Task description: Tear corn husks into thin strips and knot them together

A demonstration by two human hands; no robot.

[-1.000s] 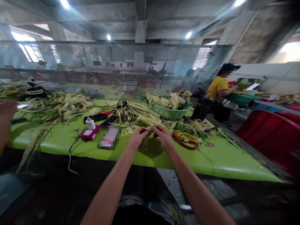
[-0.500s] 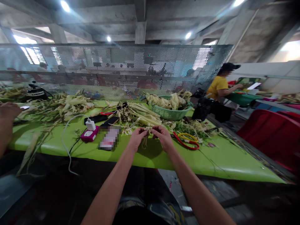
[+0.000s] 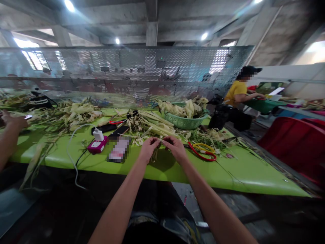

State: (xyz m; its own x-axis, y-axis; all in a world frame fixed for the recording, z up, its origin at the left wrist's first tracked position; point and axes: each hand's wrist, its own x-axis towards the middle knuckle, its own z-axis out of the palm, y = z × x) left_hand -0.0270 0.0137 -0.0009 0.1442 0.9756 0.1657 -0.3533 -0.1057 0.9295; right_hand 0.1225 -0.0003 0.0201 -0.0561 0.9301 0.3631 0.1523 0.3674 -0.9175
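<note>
My left hand [image 3: 148, 149] and my right hand [image 3: 175, 147] meet above the green table, thumbs and fingertips pinched on a small piece of pale dried husk. A loose strip of husk [image 3: 154, 156] hangs beneath my left fingers; the fingertips cover most of the piece. Right of my right hand lie scissors with red handles [image 3: 210, 158] and a yellow-handled tool [image 3: 203, 147]. Just beyond both hands is a bundle of pale husk stalks [image 3: 154, 123].
A green basket [image 3: 186, 122] of husks stands behind. On the left are a phone [image 3: 118, 149], a magenta power socket [image 3: 97, 145] with a white charger, and a husk pile [image 3: 78, 112]. Another person's hand [image 3: 11, 120] is at far left; a person in yellow [image 3: 236, 91] sits at right.
My hands stay in nearly the same place, with fingertips slightly shifted and the hanging strip moved a little left. The other person's hand at far left has moved right.
</note>
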